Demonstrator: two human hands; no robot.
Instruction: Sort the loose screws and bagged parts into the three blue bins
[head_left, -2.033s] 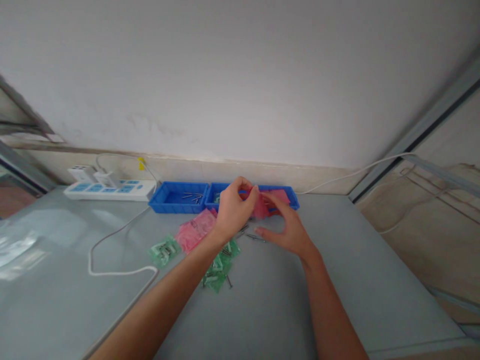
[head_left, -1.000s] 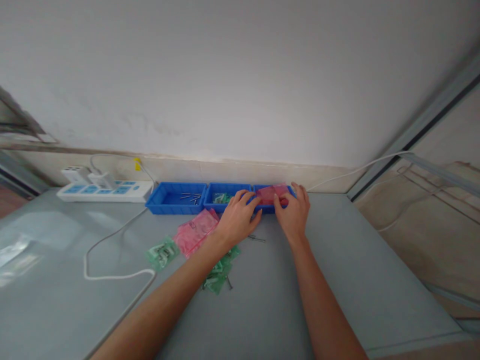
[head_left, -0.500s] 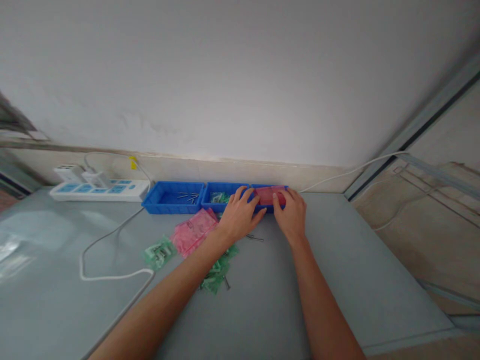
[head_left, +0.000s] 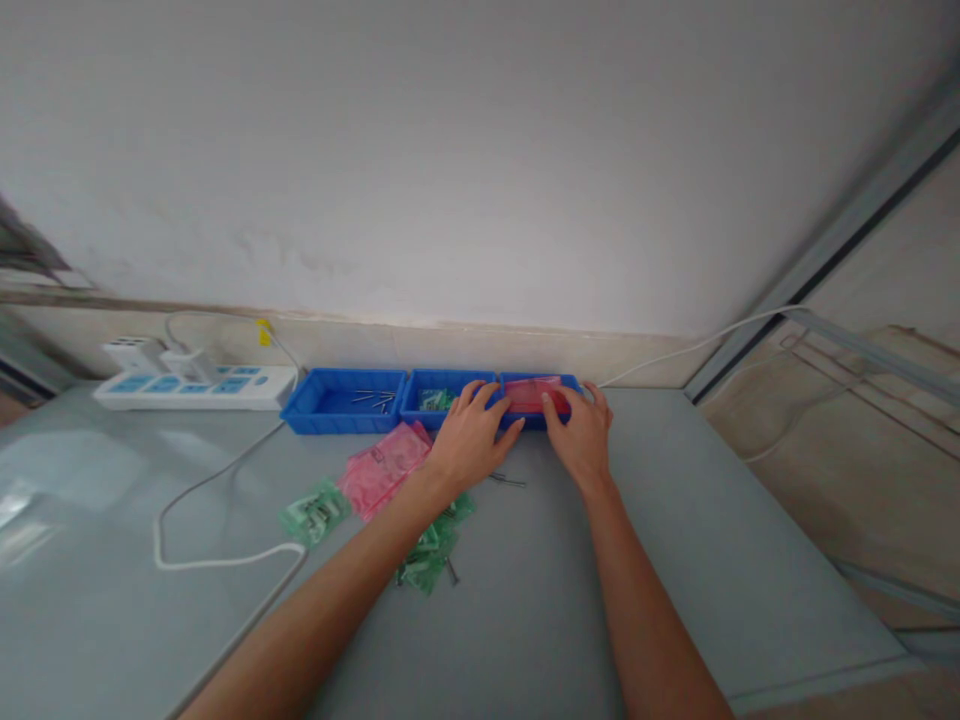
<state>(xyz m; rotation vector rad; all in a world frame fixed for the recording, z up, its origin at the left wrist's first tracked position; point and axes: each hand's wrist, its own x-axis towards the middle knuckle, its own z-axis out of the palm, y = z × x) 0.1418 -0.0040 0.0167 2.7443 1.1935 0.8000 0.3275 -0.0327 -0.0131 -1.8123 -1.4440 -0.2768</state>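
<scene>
My left hand (head_left: 474, 436) reaches over the join of the middle blue bin (head_left: 411, 405) and the right blue bin (head_left: 571, 381). Its fingers are spread, with the fingertips beside the left end of a pink plastic bag (head_left: 531, 393) lying in the right bin. At that bin's right end is my right hand (head_left: 585, 436), its thumb on or just over the bag and its other fingers apart along the rim. Neither hand visibly grips anything. Small green packets (head_left: 435, 400) lie in the middle bin, partly hidden by my left hand.
Several loose screws (head_left: 379, 400) lie in the left blue bin (head_left: 330, 423). Pink bags (head_left: 384, 466) and green packets (head_left: 316, 512) are on the table near my left forearm, with loose screws (head_left: 508, 481). A white power strip (head_left: 199, 397) and cable (head_left: 217, 563) occupy the left side.
My left hand has drawn slightly left, away from the pink bag. My right fingers have spread toward the bin's right rim, and more of the bag shows. The view has shifted slightly.
</scene>
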